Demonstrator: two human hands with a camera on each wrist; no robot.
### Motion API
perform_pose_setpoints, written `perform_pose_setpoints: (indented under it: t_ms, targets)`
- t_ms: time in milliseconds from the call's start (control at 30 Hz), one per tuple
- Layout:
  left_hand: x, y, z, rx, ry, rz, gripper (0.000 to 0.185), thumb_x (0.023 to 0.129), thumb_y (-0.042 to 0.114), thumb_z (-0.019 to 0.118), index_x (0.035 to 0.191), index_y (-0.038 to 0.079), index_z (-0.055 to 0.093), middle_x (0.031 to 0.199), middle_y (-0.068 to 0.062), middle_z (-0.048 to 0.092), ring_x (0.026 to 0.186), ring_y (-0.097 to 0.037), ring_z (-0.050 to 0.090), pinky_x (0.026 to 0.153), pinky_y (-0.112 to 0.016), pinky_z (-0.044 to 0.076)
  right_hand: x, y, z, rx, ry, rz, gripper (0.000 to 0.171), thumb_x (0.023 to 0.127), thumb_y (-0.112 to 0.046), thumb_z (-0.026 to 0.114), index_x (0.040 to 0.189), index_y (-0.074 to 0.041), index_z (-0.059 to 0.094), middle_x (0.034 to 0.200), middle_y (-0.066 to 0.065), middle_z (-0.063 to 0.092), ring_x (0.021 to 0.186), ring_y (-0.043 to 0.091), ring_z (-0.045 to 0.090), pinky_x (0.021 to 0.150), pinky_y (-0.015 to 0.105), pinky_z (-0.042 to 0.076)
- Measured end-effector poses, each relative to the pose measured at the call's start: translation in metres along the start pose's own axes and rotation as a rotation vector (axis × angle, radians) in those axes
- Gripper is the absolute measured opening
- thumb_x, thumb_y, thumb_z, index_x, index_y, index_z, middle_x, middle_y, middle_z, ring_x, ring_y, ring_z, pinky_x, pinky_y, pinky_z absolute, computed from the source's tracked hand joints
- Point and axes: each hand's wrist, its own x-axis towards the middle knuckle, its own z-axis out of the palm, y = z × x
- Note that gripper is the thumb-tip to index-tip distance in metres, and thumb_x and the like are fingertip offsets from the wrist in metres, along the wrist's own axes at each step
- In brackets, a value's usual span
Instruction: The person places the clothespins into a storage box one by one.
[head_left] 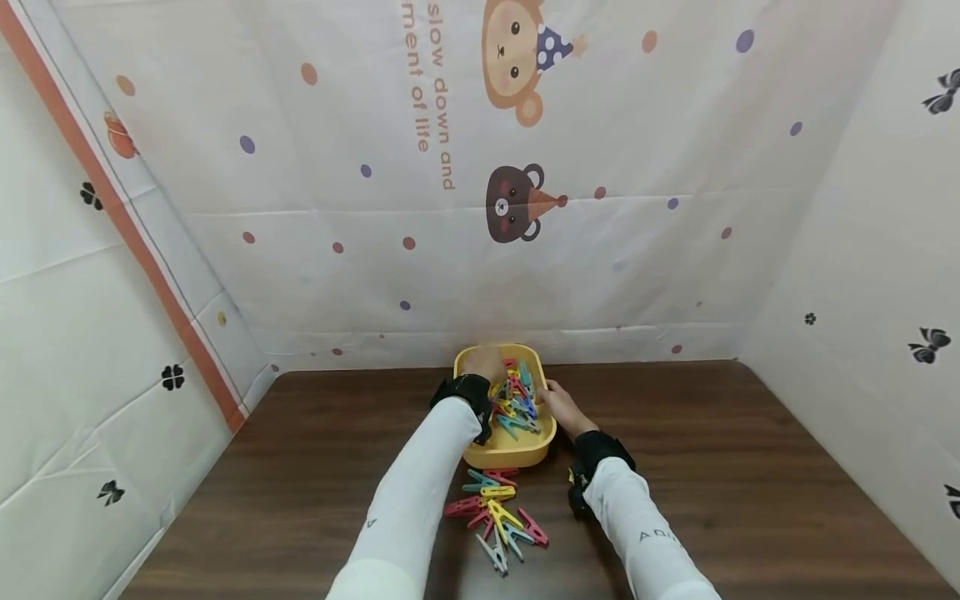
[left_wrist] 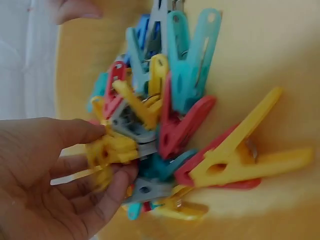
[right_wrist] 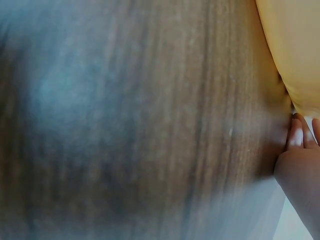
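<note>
A yellow plastic basket point(head_left: 510, 458) stands at the back of the table, with several coloured clothespins point(head_left: 517, 400) heaped inside. My left hand point(head_left: 485, 363) reaches into it. In the left wrist view, that hand's fingers and thumb pinch a yellow clothespin point(left_wrist: 112, 150), which is blurred, at the edge of the heap. Red, teal, grey and blue clothespins lie close around it. At the basket's right side, my right hand point(head_left: 562, 407) holds the rim. The right wrist view catches only part of its fingers point(right_wrist: 296, 134) against the outer wall.
In front of the basket, a loose pile of red, yellow, teal and grey clothespins point(head_left: 498, 521) lies on the dark wooden table point(head_left: 337, 483). A white printed cloth point(head_left: 330, 275) hangs right behind the basket, and more cloth flanks both sides.
</note>
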Motion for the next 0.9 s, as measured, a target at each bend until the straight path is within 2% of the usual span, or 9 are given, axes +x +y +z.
perform_pose_setpoints:
  t_ms: [67,200,300,400,500,633,767,833,900]
  targets:
    - [-0.001,-0.003,0.008,0.000,-0.016,-0.024,0.021,0.093,0.017,0.070,0.107,0.003,0.076,0.120,-0.013,0.072,0.095,-0.025,0.068,0.083,-0.038,0.058,-0.001,0.002,0.004,-0.002,0.003,0.001,0.069,0.094,-0.015,0.041,0.158,0.001,0.025,0.151,0.029,0.040,0.124,0.035,0.048,0.100,0.039,0.041]
    - [-0.002,-0.006,0.007,0.017,-0.047,-0.015,0.017,0.093,0.020,0.070,0.098,0.004,0.075,0.112,-0.012,0.073,0.083,-0.022,0.062,0.075,-0.034,0.053,-0.002,0.003,0.005,0.008,0.007,-0.002,0.068,0.094,-0.015,0.041,0.158,0.001,0.026,0.151,0.030,0.040,0.124,0.035,0.048,0.100,0.040,0.041]
    - [-0.009,-0.009,-0.007,0.074,-0.080,0.004,0.018,0.097,0.023,0.065,0.097,0.006,0.072,0.116,-0.013,0.070,0.088,-0.023,0.062,0.080,-0.035,0.052,-0.003,0.005,0.004,0.018,0.009,0.002,0.067,0.094,-0.015,0.042,0.157,0.002,0.027,0.148,0.029,0.042,0.122,0.034,0.049,0.100,0.039,0.041]
    - [-0.021,-0.020,-0.030,0.116,-0.085,0.101,0.023,0.098,0.023,0.063,0.081,0.008,0.064,0.090,-0.008,0.065,0.075,-0.021,0.058,0.070,-0.034,0.049,-0.004,0.005,0.003,0.023,0.001,-0.003,0.066,0.095,-0.015,0.042,0.157,0.003,0.027,0.147,0.030,0.044,0.121,0.034,0.050,0.099,0.039,0.041]
    - [-0.049,-0.036,-0.054,0.107,-0.024,0.285,0.021,0.098,0.021,0.066,0.080,0.010,0.063,0.078,-0.003,0.059,0.065,-0.015,0.052,0.059,-0.030,0.045,-0.006,0.005,0.002,0.031,-0.012,-0.013,0.066,0.096,-0.015,0.042,0.157,0.004,0.025,0.146,0.031,0.044,0.120,0.035,0.050,0.097,0.039,0.041]
    - [-0.119,-0.053,-0.060,0.093,0.049,0.585,0.007,0.096,0.016,0.070,0.099,0.009,0.072,0.088,-0.002,0.070,0.068,-0.011,0.059,0.057,-0.023,0.047,-0.008,0.003,0.001,0.034,-0.024,-0.022,0.066,0.097,-0.014,0.041,0.158,0.003,0.024,0.146,0.031,0.044,0.118,0.034,0.051,0.093,0.037,0.041]
    - [-0.195,-0.068,-0.031,0.177,0.024,0.879,0.021,0.094,0.024,0.074,0.113,0.017,0.072,0.106,0.002,0.071,0.088,-0.005,0.065,0.067,-0.015,0.050,-0.007,0.000,-0.001,0.030,-0.038,-0.023,0.066,0.097,-0.014,0.040,0.158,0.003,0.023,0.147,0.031,0.043,0.118,0.034,0.050,0.093,0.037,0.041]
    - [-0.221,-0.076,-0.011,0.219,-0.049,1.041,0.034,0.096,0.033,0.071,0.128,0.020,0.066,0.126,0.001,0.066,0.107,-0.006,0.063,0.079,-0.015,0.051,-0.006,-0.001,-0.001,0.028,-0.044,-0.020,0.066,0.097,-0.015,0.040,0.159,0.003,0.022,0.148,0.031,0.042,0.120,0.034,0.049,0.094,0.037,0.040]
    - [-0.236,-0.083,0.012,0.296,-0.149,1.164,0.048,0.100,0.045,0.063,0.144,0.026,0.055,0.145,0.001,0.054,0.126,-0.007,0.055,0.092,-0.018,0.050,-0.006,-0.001,-0.001,0.026,-0.039,-0.016,0.066,0.098,-0.016,0.040,0.159,0.002,0.022,0.148,0.030,0.042,0.121,0.034,0.049,0.096,0.038,0.040]
